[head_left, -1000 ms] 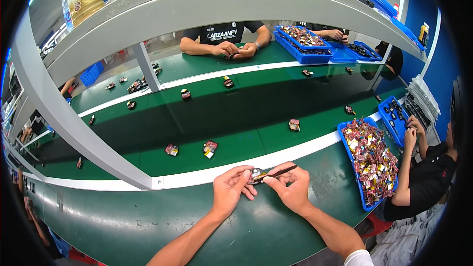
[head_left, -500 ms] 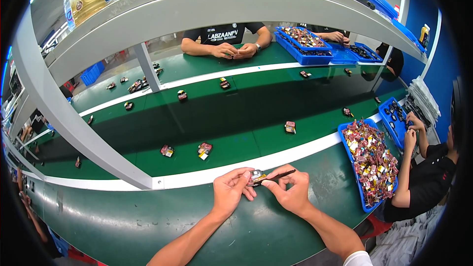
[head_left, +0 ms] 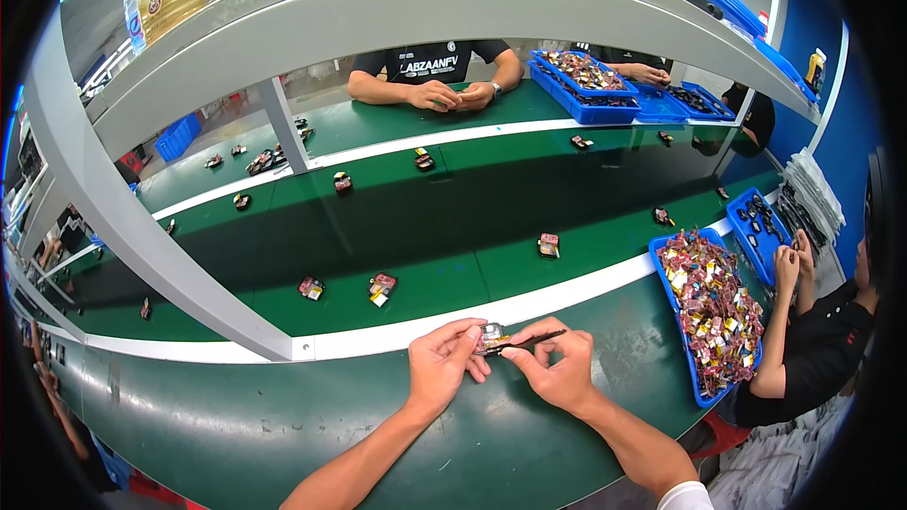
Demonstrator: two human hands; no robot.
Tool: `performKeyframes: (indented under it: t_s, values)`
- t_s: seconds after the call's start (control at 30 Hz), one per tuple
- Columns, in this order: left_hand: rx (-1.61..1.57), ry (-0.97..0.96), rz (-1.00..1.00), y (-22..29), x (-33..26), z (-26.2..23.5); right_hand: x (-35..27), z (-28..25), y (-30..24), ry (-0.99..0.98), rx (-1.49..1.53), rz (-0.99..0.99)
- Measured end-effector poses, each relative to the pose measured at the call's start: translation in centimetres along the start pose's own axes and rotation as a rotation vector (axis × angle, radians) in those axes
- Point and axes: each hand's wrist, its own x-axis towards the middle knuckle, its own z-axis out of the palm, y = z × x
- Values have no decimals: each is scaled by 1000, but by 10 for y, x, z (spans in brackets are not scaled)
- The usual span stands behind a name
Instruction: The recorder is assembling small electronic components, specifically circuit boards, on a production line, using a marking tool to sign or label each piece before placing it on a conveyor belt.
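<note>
Green bench (head_left: 283, 434) beside green conveyor (head_left: 453, 227), left hand (head_left: 442, 368) and right hand (head_left: 557, 370) in closed grip on small packet (head_left: 491, 338).

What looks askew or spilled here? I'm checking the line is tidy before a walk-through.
Nothing stands out. The left hand and right hand hold a small silvery item and a thin dark stick over the green bench. The small packs lie loosely spaced, and the blue tray of wrapped pieces keeps its load inside.

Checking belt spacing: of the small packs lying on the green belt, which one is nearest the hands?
The red and yellow pack, just beyond the white stripe, up and left of the left hand. Its neighbour lies further left; the pack at sits higher up the belt.
</note>
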Motion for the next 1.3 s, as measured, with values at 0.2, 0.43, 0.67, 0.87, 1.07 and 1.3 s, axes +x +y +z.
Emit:
performKeyframes:
  t_s: [0.2,0.43,0.67,0.87,1.07,1.3]
  values:
    - [-16,-22,-6,-2,3,3,1,-9,2,-68,-94,-98]
    - [5,-16,-38,-4,3,4,4,-5,2,-62,-108,-225]
    - [15,-12,-59,-2,3,7,3,-6,5,-26,-116,-216]
    - [54,-17,-40,-3,3,10,0,-6,6,-6,-137,-175]
    - [70,7,-31,-10,5,12,1,-8,6,-27,-207,-283]
    - [137,52,-48,-12,7,15,1,-5,9,-17,-209,-352]
